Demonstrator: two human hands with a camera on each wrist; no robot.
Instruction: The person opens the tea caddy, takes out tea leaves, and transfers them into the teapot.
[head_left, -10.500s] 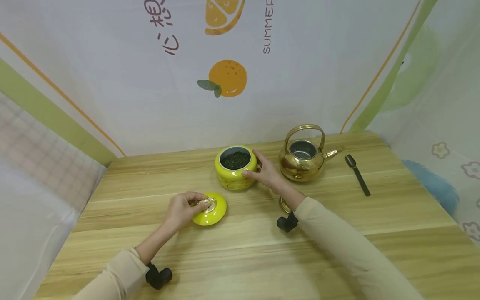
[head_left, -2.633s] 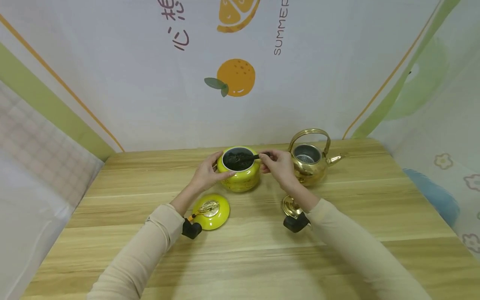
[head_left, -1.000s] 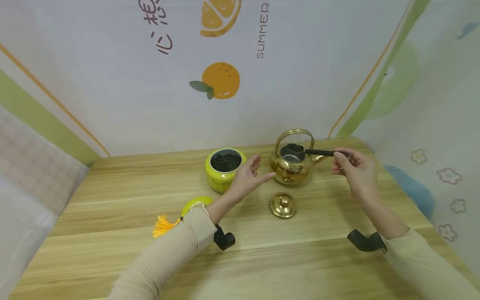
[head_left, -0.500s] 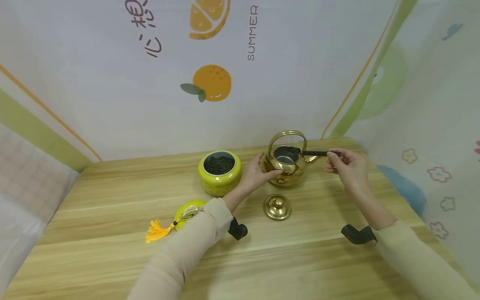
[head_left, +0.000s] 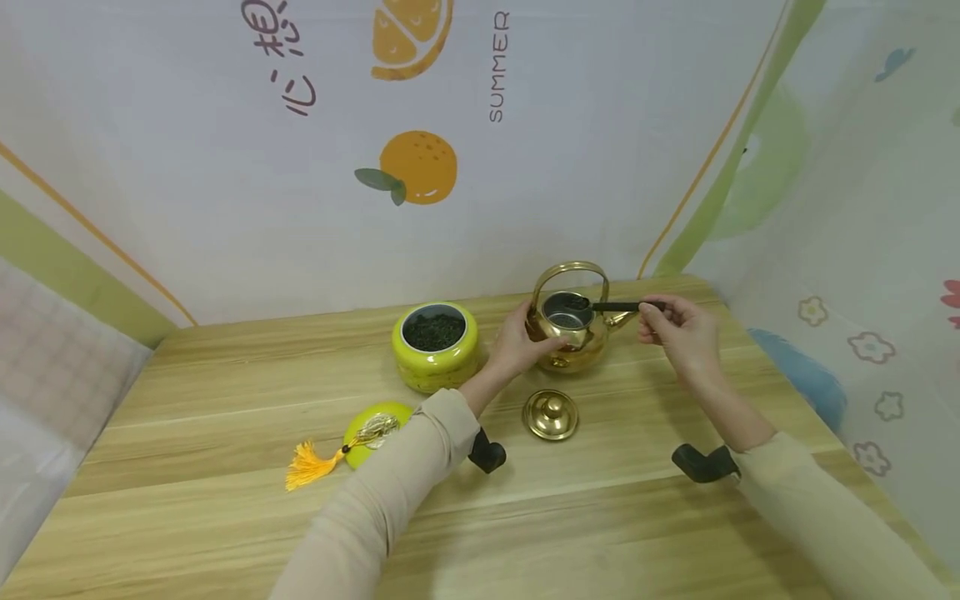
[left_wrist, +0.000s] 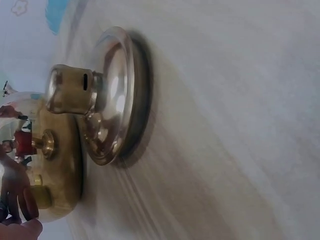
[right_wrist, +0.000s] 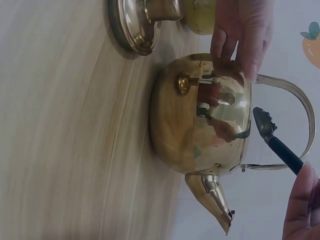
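A gold kettle [head_left: 581,354] with an arched handle stands uncovered on the table, a metal strainer in its mouth. My left hand [head_left: 517,342] grips its left side, thumb in front and fingers behind. Between the thumb and fingers of my right hand [head_left: 686,342] is the black handle of a tea scoop [head_left: 621,307]. In the right wrist view the scoop's bowl [right_wrist: 262,121] bears dark tea leaves just above the kettle's rim, reaching in from the spout side. Left of the kettle sits an uncovered yellow jar [head_left: 437,368] of dark tea leaves.
The round gold kettle lid [head_left: 551,415] lies in front of the kettle. The jar's yellow lid [head_left: 378,408], with an orange tassel [head_left: 311,467], lies partly hidden by my left sleeve. A printed cloth [head_left: 322,225] hangs behind the table.
My left hand set down the jar lid, held the jar, then moved right to the kettle. My right hand took the scoop, dipped it into the jar, and brought tea leaves over the kettle's mouth.
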